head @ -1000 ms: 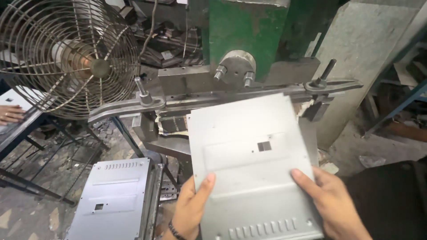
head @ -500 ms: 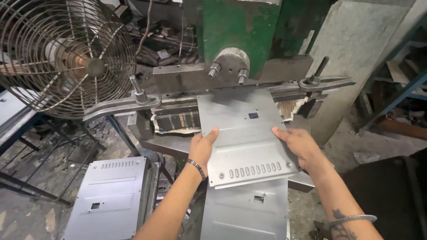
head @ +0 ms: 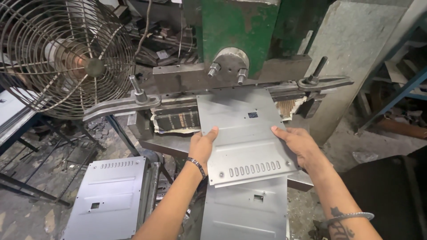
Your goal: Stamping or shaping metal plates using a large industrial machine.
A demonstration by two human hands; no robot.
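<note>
My left hand and right hand hold the sides of a gray metal sheet. Past my fingers stands a green machine.

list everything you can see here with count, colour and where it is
metal panel: 1, grey, on the press bed under the ram, held at both side edges
press machine: 1, green, top centre
clamp arms: 2, grey, either side of the bed
fan: 1, rusty wire cage, top left
stacked panels: 1 stack, grey, lower left
panel: 1, grey, bottom centre, below the held one
left hand: 1, on the held panel's left edge, dark wristband
right hand: 1, on its right edge, metal bangle
</note>
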